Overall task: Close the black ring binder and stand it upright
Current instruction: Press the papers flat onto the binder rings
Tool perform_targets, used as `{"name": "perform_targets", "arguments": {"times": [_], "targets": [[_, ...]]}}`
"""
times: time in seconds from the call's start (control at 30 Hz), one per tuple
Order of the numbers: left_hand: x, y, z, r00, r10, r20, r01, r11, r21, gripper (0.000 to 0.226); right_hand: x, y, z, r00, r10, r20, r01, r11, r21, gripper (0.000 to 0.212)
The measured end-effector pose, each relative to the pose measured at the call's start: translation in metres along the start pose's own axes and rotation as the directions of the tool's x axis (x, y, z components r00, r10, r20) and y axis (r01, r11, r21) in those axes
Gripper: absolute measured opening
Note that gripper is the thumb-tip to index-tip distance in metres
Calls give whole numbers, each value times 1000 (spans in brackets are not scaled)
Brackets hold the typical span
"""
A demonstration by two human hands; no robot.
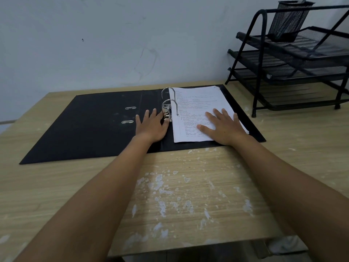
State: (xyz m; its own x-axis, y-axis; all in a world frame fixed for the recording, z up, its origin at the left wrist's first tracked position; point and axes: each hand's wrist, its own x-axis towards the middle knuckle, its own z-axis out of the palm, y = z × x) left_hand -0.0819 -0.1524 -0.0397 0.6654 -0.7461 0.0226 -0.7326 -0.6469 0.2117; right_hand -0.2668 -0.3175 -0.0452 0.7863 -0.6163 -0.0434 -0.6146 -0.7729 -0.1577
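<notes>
The black ring binder [90, 125] lies flat and open on the wooden table [188, 186], its left cover spread out to the left. A stack of printed sheets [196, 108] sits on its right half, threaded on two metal rings [170, 103]. My left hand [151, 127] rests flat on the binder's spine area, thumb touching the metal lever mechanism [167, 113]. My right hand [224, 127] lies flat on the sheets, fingers spread, holding nothing.
A black mesh tray rack [294, 72] stands at the back right of the table, with a black mesh pen cup [289, 21] on its top tier. A pale wall rises right behind the binder. The table's near part shows white paint flecks.
</notes>
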Motion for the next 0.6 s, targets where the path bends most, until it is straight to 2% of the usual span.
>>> {"name": "perform_targets", "arguments": {"times": [0.33,0.43,0.6], "targets": [[-23,-7,-6,998,39,-41,-40,999,-18,65,-4,-15,-21,997,37,74,-37,999,-4,87],[-37,-21,-14,996,42,-82,-45,998,-34,67,-9,-30,-32,1000,17,6,-17,998,53,87],[-65,-52,-36,994,-9,-110,3,999,-53,71,-22,-68,-50,985,-92,-149,109,988,112,79]]}}
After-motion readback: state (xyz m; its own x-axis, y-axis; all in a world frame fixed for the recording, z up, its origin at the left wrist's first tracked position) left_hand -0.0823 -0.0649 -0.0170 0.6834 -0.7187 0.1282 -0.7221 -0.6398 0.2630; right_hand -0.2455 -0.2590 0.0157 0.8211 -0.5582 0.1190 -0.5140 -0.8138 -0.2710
